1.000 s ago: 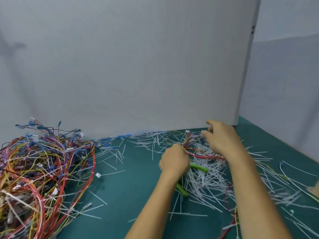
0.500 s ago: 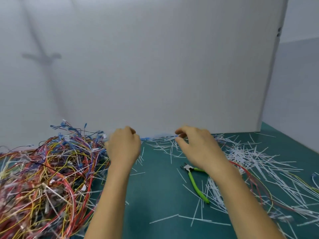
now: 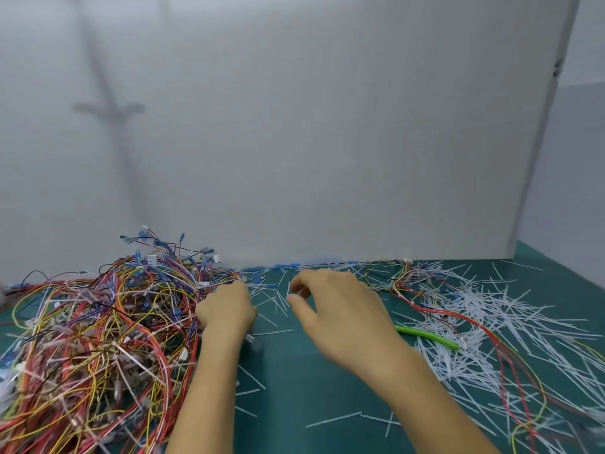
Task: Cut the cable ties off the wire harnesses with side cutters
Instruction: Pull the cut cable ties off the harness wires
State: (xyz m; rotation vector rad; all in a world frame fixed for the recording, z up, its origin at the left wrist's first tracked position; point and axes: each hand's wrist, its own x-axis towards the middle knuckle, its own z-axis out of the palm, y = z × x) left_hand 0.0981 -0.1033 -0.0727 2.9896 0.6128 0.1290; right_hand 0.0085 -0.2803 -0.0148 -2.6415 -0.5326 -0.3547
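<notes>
A big tangled pile of coloured wire harnesses (image 3: 98,339) covers the left of the green mat (image 3: 311,381). My left hand (image 3: 226,311) is at the pile's right edge, knuckles up, fingers curled down into the wires and gripping some there. Just right of it, my right hand (image 3: 334,306) hovers over the mat with loosely curled fingers and holds nothing. The side cutters (image 3: 425,335), with green handles, lie on the mat behind my right forearm, and their jaws are hidden. A loose harness (image 3: 412,283) lies at the back right among cut white cable ties (image 3: 491,322).
A white panel (image 3: 311,126) stands upright along the back of the mat. Cut tie strips are scattered over the right half and a few lie in the middle. Red and yellow wires (image 3: 510,371) trail toward the front right corner.
My left hand let go of the cutters, which stay on the mat, and moved left to the wire pile. My right hand left the back-right harness and followed to the middle. The view swung left.
</notes>
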